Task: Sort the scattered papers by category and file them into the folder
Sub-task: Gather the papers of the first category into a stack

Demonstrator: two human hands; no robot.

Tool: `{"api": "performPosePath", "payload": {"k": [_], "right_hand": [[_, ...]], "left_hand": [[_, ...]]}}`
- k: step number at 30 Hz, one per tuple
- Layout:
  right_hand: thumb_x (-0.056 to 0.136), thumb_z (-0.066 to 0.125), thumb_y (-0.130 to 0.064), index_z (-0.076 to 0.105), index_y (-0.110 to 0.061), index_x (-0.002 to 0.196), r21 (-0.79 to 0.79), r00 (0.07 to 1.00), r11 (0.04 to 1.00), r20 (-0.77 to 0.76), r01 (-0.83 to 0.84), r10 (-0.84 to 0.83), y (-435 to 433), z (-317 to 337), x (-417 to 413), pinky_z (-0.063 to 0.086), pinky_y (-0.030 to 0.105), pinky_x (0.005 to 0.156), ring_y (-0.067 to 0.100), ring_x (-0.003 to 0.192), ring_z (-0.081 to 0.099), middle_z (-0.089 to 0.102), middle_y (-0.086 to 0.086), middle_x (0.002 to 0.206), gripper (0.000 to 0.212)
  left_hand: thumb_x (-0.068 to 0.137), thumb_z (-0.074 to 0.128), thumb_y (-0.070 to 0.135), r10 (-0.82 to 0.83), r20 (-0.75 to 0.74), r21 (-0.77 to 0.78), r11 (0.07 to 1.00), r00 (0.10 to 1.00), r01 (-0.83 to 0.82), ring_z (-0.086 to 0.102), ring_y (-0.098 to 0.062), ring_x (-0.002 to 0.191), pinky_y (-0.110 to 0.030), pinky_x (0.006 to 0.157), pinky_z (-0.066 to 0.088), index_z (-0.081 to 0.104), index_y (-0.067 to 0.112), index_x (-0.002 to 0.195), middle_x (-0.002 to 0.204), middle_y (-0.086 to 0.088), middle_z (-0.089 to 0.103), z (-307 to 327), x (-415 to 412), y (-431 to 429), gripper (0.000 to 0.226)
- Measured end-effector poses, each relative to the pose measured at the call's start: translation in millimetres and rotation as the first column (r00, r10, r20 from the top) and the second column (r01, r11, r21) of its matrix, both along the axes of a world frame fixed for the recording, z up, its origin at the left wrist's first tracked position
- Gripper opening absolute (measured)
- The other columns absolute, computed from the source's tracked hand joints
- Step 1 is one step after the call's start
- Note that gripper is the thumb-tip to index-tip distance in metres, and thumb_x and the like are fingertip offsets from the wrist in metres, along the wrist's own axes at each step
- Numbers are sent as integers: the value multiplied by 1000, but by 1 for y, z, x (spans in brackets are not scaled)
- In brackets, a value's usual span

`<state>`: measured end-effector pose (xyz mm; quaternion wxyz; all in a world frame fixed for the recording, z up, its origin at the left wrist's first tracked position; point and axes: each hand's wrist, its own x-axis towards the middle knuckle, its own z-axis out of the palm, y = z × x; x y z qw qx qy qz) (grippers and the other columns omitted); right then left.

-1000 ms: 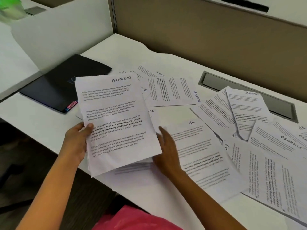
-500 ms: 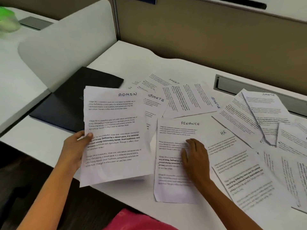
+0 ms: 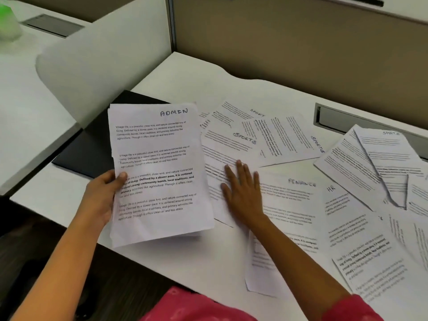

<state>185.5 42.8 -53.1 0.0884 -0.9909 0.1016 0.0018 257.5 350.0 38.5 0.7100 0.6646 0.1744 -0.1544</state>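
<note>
My left hand (image 3: 102,195) grips a small stack of sheets headed ADMIN (image 3: 157,172) by its left edge, lifted above the desk's front edge. My right hand (image 3: 243,193) lies flat, fingers straight and spread, on a sheet headed SPORTS (image 3: 228,144) just right of the stack. A FINANCE sheet (image 3: 289,205) lies under my right wrist and forearm. An HR sheet (image 3: 347,216) sits right of it. More SPORTS sheets (image 3: 284,140) are spread behind. The black folder (image 3: 92,149) lies shut at the left, partly hidden by the ADMIN stack.
Further overlapping printed sheets (image 3: 379,163) cover the right side of the white desk (image 3: 208,79). A grey cable slot (image 3: 335,119) is set into the desk at the back right. A white divider panel (image 3: 104,54) and a brown partition wall bound the desk.
My right hand has slid left off the FINANCE sheet onto the SPORTS sheet beside the ADMIN stack. My left hand keeps hold of the stack. The view has shifted slightly.
</note>
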Motion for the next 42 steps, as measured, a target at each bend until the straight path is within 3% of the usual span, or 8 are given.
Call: {"api": "performPosePath", "payload": {"k": [11, 17, 20, 26, 30, 34, 38, 42], "right_hand": [[92, 1, -57, -10, -48, 144, -96, 984, 983, -72, 154, -161, -122, 9, -58, -6, 51, 116, 20, 146, -11, -15, -4, 158, 54], [94, 19, -42, 23, -27, 148, -124, 875, 868, 9, 481, -483, -160, 19, -19, 2, 61, 114, 35, 145, 1, 4, 16, 158, 56], [91, 17, -44, 34, -10, 144, -84, 941, 939, 91, 333, -326, -115, 29, 24, 5, 53, 116, 36, 144, 12, 19, 20, 155, 65], [82, 26, -58, 43, -7, 138, 62, 989, 989, 65, -136, 132, -1, 18, 85, 14, 46, 116, 33, 139, 31, 38, 13, 148, 78], [86, 30, -58, 46, -19, 136, 33, 990, 993, 79, -116, 113, -6, 17, 103, 26, 52, 111, 31, 137, 35, 42, 3, 147, 66], [88, 55, -24, 52, -12, 129, -102, 990, 987, 54, -124, 130, -30, 18, 107, 44, 53, 96, 38, 122, 50, 52, 10, 137, 42], [75, 66, 7, 56, 1, 121, -176, 993, 984, 108, -32, 52, -56, 11, 89, 52, 55, 84, 47, 105, 60, 59, 24, 124, 47], [79, 65, 7, 55, 2, 125, -122, 972, 985, 215, 125, -96, -82, 10, 56, 54, 48, 84, 39, 111, 60, 57, 23, 128, 47]], "left_hand": [[92, 55, 15, 11, -14, -25, 1000, 1000, -11, 71, -13, 68, -28, 51, 56, 64, 19, 100, 99, -6, 69, -8, 19, 7, 13], [92, 55, 16, 11, 5, -31, 999, 1000, -11, 71, -14, 67, -27, 51, 56, 62, 13, 113, 99, -8, 69, -6, 25, 7, 21], [92, 56, 15, 20, -2, -47, 999, 1000, -20, 71, -14, 67, -28, 51, 57, 62, 13, 113, 100, -8, 69, -6, 30, 3, 22], [91, 57, 16, 16, 8, -53, 998, 1000, -16, 72, -16, 72, -29, 54, 58, 64, 20, 105, 88, 0, 74, -2, 45, -8, 16], [91, 57, 16, 17, 34, -21, 1000, 999, -16, 72, -18, 72, -34, 60, 59, 66, 22, 98, 86, 0, 74, -2, 48, -7, 12], [90, 58, 17, 35, 33, -10, 999, 999, -35, 72, -17, 71, -32, 57, 59, 66, 21, 98, 86, 1, 74, -6, 48, 3, 12], [90, 58, 17, 54, 23, -18, 998, 998, -54, 71, -14, 69, -27, 52, 56, 66, 20, 99, 84, 2, 75, -12, 46, 6, 12], [91, 57, 16, 32, 18, -23, 999, 999, -31, 71, -13, 67, -27, 51, 56, 66, 21, 96, 79, 4, 75, -10, 46, -2, 12]]}}
